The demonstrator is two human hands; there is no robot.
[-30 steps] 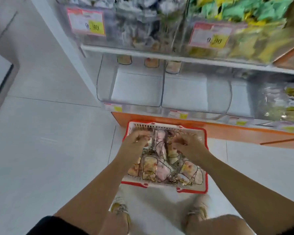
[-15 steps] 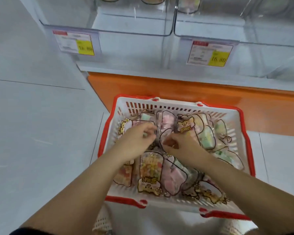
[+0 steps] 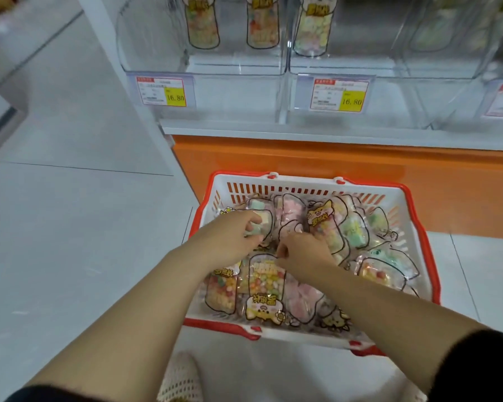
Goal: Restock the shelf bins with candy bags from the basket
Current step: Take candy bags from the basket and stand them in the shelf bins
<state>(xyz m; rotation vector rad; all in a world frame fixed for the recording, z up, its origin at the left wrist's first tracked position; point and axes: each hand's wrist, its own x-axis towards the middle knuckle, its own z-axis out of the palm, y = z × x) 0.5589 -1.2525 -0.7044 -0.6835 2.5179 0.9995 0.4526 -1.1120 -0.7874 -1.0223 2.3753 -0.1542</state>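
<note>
As left hand (image 3: pixel 230 242) grips one, clear cartoon-printed candy bags (image 3: pixel 265 285), pastel-filled

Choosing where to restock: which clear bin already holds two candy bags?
The leftmost bin, above the left 16.80 tag; its neighbour shows one.

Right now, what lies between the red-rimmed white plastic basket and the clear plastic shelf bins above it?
Head view: the shelf's orange base panel and its white ledge separate the basket from the bins.
</note>
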